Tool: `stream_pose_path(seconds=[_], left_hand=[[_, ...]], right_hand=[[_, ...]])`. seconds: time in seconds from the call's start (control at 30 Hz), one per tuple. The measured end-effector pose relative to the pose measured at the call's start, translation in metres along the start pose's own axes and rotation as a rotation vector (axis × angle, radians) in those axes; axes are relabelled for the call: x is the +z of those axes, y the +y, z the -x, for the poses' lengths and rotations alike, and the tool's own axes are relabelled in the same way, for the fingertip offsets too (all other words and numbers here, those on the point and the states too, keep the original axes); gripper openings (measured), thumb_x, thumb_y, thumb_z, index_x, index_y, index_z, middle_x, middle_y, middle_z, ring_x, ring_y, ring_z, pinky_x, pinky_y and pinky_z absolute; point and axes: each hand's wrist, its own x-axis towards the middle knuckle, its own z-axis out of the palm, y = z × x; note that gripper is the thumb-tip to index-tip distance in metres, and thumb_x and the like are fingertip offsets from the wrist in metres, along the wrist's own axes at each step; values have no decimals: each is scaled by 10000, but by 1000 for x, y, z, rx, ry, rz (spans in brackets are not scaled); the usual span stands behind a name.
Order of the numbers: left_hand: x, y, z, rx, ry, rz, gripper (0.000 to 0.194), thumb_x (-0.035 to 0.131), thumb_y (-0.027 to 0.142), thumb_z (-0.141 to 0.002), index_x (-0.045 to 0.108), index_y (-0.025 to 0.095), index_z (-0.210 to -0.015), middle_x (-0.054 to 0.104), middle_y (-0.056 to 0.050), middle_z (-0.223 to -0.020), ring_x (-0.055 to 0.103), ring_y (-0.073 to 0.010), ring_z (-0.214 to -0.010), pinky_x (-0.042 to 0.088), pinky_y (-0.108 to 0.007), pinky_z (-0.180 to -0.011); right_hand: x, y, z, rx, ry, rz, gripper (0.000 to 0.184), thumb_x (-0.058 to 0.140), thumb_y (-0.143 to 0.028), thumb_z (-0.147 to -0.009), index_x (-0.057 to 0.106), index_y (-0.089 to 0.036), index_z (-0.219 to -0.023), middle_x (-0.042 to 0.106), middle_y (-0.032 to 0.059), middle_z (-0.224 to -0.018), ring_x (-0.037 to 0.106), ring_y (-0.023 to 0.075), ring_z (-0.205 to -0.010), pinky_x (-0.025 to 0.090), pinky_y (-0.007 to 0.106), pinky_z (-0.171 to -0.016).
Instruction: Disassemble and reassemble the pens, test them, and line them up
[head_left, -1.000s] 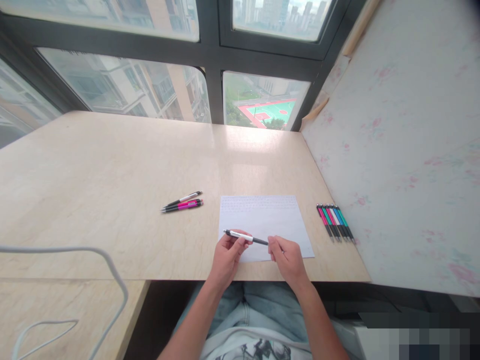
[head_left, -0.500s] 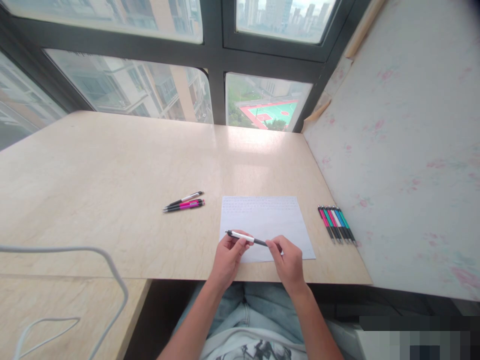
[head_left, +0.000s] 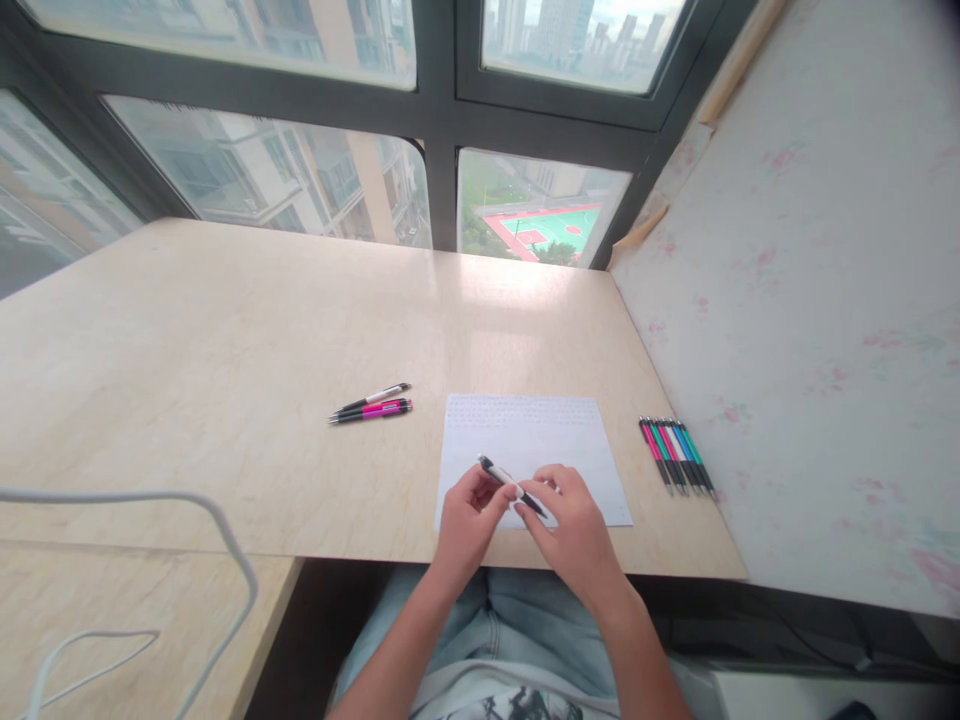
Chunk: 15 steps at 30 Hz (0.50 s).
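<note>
A black-and-white pen [head_left: 510, 486] is pinched at both ends by the left hand [head_left: 469, 520] and the right hand [head_left: 577, 530], above the sheet of paper [head_left: 532, 440] (near the desk [head_left: 225, 330] edge). If twisted carelessly, small parts could probably be dropped.

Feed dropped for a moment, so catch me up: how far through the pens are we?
Looks done: two pens lie set aside left of the paper, whose top edge carries faint lines of writing. In hand: a white-and-black pen held by both the left hand and right hand above the sheet. Left, by the look of it: the row of pens at the paper's right.
</note>
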Motion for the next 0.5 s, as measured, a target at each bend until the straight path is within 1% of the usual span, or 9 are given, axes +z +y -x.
stream_pose_path(seconds=[0.07, 0.13, 0.17, 0.23, 0.3, 0.43, 0.5], left_hand=[[1, 6, 1, 60, -36, -80, 137, 706, 313, -810, 659, 184, -806, 670, -33, -766, 627, -182, -740, 511, -292, -703], [-3, 12, 0, 124, -60, -161, 108, 694, 298, -822, 681, 195, -852, 688, -50, -828, 640, -196, -779, 512, -301, -722], [-6, 15, -1, 158, -69, -199, 102, 697, 291, -818, 696, 200, -864, 698, -58, -851, 643, -203, -798, 510, -302, -723], [-13, 19, -5, 210, -56, -263, 91, 693, 289, -819, 721, 211, -856, 712, -61, -850, 639, -206, -794, 501, -303, -719], [-20, 20, -9, 230, -31, -304, 102, 669, 297, -837, 732, 218, -826, 721, -54, -818, 633, -202, -761, 492, -306, -712], [-28, 14, -12, 226, -18, -366, 131, 625, 285, -868, 733, 219, -836, 732, -52, -819, 642, -203, -770, 487, -307, -723], [-29, 11, -12, 225, -31, -385, 135, 617, 281, -871, 733, 219, -841, 732, -54, -818, 642, -206, -770, 484, -306, -715]], right_hand=[[4, -2, -1, 25, 12, 4, 117, 584, -276, -905, 686, -219, -896, 591, 48, -793, 549, 203, -764, 448, 312, -687], [7, -1, -3, 112, 41, -60, 132, 584, -294, -902, 661, -208, -837, 543, 7, -663, 519, 169, -630, 421, 282, -595], [8, 0, -5, 168, 56, -112, 148, 583, -309, -902, 644, -204, -816, 533, -7, -631, 501, 152, -579, 407, 271, -561], [7, 3, -8, 276, 91, -234, 181, 590, -339, -897, 611, -199, -784, 555, -15, -628, 487, 130, -538, 400, 257, -535], [5, 7, -12, 343, 99, -373, 206, 588, -366, -901, 599, -198, -782, 587, -7, -660, 507, 129, -560, 411, 252, -544], [4, 14, -16, 400, 86, -690, 295, 499, -435, -959, 620, -192, -844, 570, -13, -636, 473, 118, -523, 381, 246, -494], [6, 17, -17, 407, 109, -765, 329, 487, -454, -965, 635, -186, -845, 560, -12, -640, 461, 111, -516, 378, 247, -492]])
